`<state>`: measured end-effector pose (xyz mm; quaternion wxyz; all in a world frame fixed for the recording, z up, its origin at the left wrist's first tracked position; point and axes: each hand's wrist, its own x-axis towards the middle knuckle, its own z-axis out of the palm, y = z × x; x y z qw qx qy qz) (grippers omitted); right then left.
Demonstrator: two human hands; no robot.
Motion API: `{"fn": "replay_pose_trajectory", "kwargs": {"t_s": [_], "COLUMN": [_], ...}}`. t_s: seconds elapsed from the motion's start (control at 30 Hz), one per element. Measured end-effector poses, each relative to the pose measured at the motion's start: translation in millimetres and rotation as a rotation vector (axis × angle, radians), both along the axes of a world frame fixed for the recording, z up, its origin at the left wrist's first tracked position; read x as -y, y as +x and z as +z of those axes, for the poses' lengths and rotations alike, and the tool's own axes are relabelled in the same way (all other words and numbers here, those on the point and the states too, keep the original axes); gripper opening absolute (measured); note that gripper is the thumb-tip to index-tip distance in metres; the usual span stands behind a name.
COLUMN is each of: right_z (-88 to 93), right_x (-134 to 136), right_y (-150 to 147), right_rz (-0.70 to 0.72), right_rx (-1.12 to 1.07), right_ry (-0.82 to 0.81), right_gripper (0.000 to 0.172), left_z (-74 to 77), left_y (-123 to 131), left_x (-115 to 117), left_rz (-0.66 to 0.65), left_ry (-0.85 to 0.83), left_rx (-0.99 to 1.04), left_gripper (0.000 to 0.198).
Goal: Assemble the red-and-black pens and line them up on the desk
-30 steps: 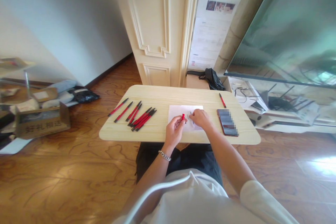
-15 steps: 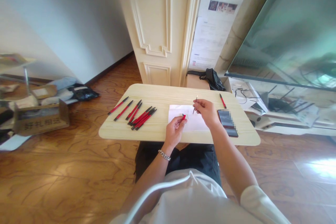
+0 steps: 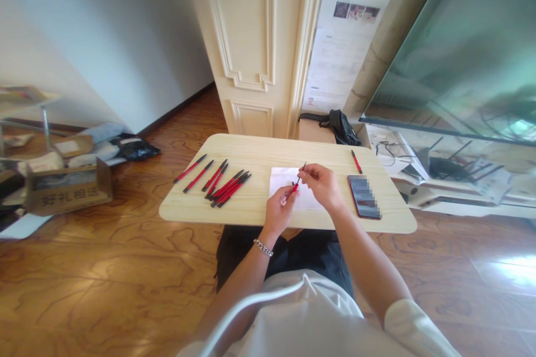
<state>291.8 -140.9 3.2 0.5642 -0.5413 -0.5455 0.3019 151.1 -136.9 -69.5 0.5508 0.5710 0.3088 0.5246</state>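
My left hand is closed around a red pen barrel, just above a white sheet of paper. A small dark part sticks out by its fingertips; I cannot make out what it is. Between thumb and fingertips, my right hand pinches a thin dark pen refill. The refill slants down to the upper end of the barrel; whether its tip is inside, I cannot tell. Several red pens with black ends lie on the left of the table.
The pale wooden table has rounded corners. A phone lies beside my right forearm, and a single red pen lies behind it. A black bag sits beyond the far edge. A cardboard box stands on the floor at left.
My right hand has moved left and slightly down, bringing the refill from above the paper to the barrel's end. My left hand has stayed nearly in place. The phone's screen looks brighter.
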Motion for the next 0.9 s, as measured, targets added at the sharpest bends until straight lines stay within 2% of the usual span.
{"fn": "replay_pose_trajectory", "kwargs": {"t_s": [0.2, 0.5, 0.67, 0.8, 0.9], "right_z": [-9.1, -9.2, -10.7, -9.2, -8.3], "right_x": [4.6, 3.6, 3.1, 3.3, 2.3], "right_y": [-4.1, -0.5, -0.3, -0.2, 4.3], "right_rz": [0.026, 0.021, 0.073, 0.051, 0.09], "right_rx": [0.124, 0.122, 0.146, 0.185, 0.21], "right_ry": [-0.067, -0.076, -0.082, -0.082, -0.081], "right_gripper": [0.019, 0.02, 0.021, 0.019, 0.019], "left_z": [-1.3, -5.1, -7.2, -6.2, -4.0], "left_y": [0.0, -0.5, -0.4, -0.9, -1.3], "left_x": [-0.1, -1.7, -2.0, -1.3, -0.8], "left_rz": [0.002, -0.007, -0.007, -0.011, -0.017], "left_ry": [0.011, -0.002, 0.012, 0.007, 0.001], "left_rx": [-0.014, -0.012, -0.021, -0.02, -0.012], "left_gripper": [0.03, 0.032, 0.031, 0.032, 0.032]}}
